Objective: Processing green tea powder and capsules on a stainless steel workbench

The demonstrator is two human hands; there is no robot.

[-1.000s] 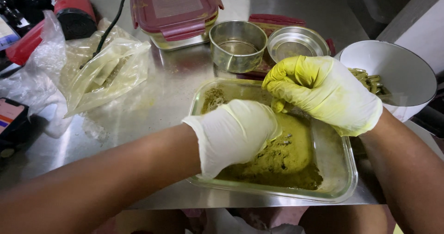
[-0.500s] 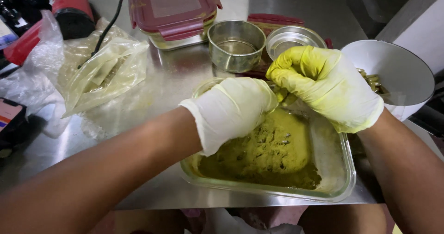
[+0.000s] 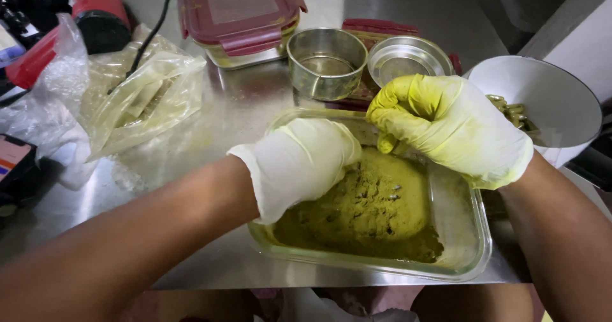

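Observation:
A rectangular glass dish in front of me holds a heap of olive-green powder. My left hand, in a white glove, curls down onto the left side of the heap, and its fingertips are hidden. My right hand, in a yellow-stained glove, hovers over the dish's far edge. Its fingers are pinched together close to my left hand, and I see nothing between them.
A white bowl with several green capsules stands at the right. Behind the dish are a round steel tin, its lid and a red-lidded glass box. Plastic bags and a red appliance lie at the left.
My left hand has lifted a little and drawn toward the far left of the dish, uncovering more powder. My right hand has barely moved.

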